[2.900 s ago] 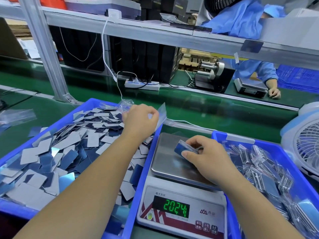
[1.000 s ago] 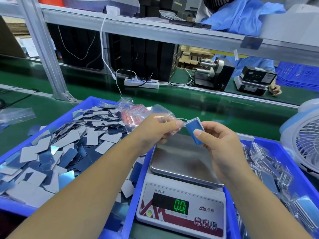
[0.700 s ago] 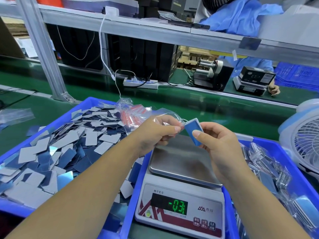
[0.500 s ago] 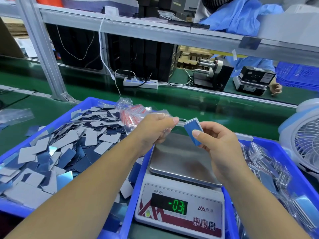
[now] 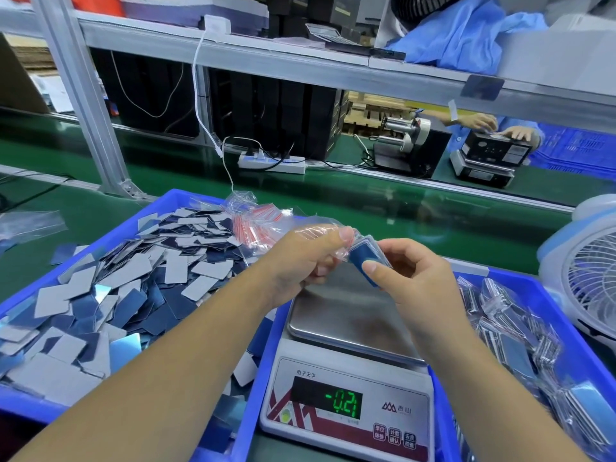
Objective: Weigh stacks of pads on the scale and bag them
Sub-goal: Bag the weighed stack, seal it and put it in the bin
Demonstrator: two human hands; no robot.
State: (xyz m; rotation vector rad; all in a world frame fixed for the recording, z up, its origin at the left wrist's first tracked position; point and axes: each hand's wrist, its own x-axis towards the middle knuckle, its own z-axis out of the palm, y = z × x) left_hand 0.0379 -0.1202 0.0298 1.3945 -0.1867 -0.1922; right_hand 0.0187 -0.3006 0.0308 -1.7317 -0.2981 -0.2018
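Head view: stack (image 5: 365,261) of blue pads pinched between thumb and curled fingers of right hand (image 5: 416,278), raised above scale (image 5: 350,371) pan, leading end touching mouth of clear bag (image 5: 333,238). Bag gripped by left hand (image 5: 310,258), fingers curled round its edge, film bunched over knuckles. Probably light and thin, each pad stiff enough to keep flat but free to slide on its neighbours, so best squeezed across the flat faces near the trailing end, keeping edges squared while entering. Film soft, slick and likely to cling or collapse; mouth best held open at its rim. Scale pan bare, display reading -0.2, sitting between two blue bins. Left bin (image 5: 146,216) heaped with loose pads (image 5: 133,288), blue and grey faces mixed, plus a bundle of spare red-striped bags (image 5: 256,221) at its far right corner. Right bin (image 5: 546,305) holding filled packs (image 5: 500,321) in clear film. White fan (image 5: 586,278) just beyond right bin's far right corner.
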